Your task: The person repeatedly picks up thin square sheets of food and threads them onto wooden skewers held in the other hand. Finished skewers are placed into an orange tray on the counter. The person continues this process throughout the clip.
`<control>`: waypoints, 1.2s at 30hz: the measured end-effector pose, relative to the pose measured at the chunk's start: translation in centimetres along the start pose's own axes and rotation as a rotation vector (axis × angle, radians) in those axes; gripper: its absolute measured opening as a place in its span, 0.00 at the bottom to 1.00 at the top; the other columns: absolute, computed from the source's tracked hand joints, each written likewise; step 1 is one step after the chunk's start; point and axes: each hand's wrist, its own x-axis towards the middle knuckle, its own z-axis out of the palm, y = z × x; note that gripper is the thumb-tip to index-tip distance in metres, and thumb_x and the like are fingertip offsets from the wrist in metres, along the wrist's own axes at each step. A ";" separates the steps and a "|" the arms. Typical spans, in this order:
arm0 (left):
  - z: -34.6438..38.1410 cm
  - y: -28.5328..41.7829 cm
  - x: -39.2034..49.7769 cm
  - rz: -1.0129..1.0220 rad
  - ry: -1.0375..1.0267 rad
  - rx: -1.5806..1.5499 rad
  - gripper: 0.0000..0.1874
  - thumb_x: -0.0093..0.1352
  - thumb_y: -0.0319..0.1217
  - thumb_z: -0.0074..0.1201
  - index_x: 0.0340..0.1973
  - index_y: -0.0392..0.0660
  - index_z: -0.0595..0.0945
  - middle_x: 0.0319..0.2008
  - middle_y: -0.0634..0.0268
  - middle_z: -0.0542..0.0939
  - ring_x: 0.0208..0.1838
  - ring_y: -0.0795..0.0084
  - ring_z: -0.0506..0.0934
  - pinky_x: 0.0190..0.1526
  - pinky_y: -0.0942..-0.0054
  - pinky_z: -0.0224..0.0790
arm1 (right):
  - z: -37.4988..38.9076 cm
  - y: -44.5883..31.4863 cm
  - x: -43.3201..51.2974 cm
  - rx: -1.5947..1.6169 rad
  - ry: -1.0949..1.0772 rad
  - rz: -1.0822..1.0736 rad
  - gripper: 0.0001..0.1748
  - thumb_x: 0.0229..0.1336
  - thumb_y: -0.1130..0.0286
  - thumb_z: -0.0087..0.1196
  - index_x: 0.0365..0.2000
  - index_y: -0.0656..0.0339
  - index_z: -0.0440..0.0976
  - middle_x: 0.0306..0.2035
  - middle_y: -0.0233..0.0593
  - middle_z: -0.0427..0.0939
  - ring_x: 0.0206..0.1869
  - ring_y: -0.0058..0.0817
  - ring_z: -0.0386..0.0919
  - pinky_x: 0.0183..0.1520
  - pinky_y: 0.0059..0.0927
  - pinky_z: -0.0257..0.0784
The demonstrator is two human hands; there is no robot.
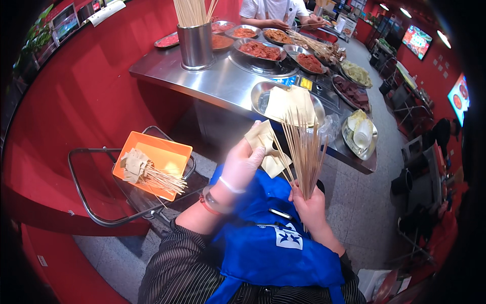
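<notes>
My left hand (245, 161), in a thin see-through glove, pinches small pale tofu-skin squares (275, 164) between thumb and fingers. One or two thin skewers pass at or through these squares; their exact contact is hard to tell. A thick bundle of bamboo skewers (303, 159) stands in the grip of my right hand (310, 207), points upward. Just beyond the bundle, a metal oval plate (260, 91) holds a stack of larger tofu-skin sheets (290, 104). To the left, an orange plastic tray (171, 152) holds finished-looking skewers with folded tofu skin (136, 165).
The tray rests on a metal-framed chair (85, 205). On the steel table (159, 68) stand a metal skewer canister (196, 45), plates of marinated meat (262, 50), dark red blocks (349, 91) and cabbage (362, 133). Across it, another person (271, 13) handles a skewer.
</notes>
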 end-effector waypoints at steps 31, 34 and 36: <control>-29.7 -4.2 -3.5 -0.243 1.361 0.006 0.07 0.70 0.34 0.54 0.36 0.44 0.78 0.26 0.69 0.78 0.24 0.79 0.75 0.25 0.82 0.65 | 0.4 2.7 5.9 0.439 0.047 0.125 0.05 0.73 0.74 0.45 0.42 0.66 0.68 0.24 0.39 0.75 0.19 0.20 0.74 0.24 0.19 0.73; -37.4 -4.6 -7.8 -0.287 1.537 0.177 0.10 0.71 0.36 0.55 0.35 0.42 0.78 0.23 0.69 0.76 0.20 0.79 0.74 0.18 0.84 0.62 | 0.8 3.3 6.1 0.423 0.000 0.092 0.04 0.72 0.76 0.44 0.44 0.66 0.67 0.25 0.39 0.75 0.20 0.21 0.74 0.24 0.19 0.73; -40.6 -4.8 -9.9 -0.348 1.589 0.129 0.11 0.72 0.37 0.55 0.35 0.42 0.78 0.21 0.69 0.75 0.17 0.80 0.72 0.15 0.84 0.59 | 1.1 3.6 6.4 0.419 -0.050 0.105 0.05 0.72 0.77 0.44 0.45 0.65 0.66 0.25 0.40 0.75 0.20 0.21 0.74 0.25 0.20 0.73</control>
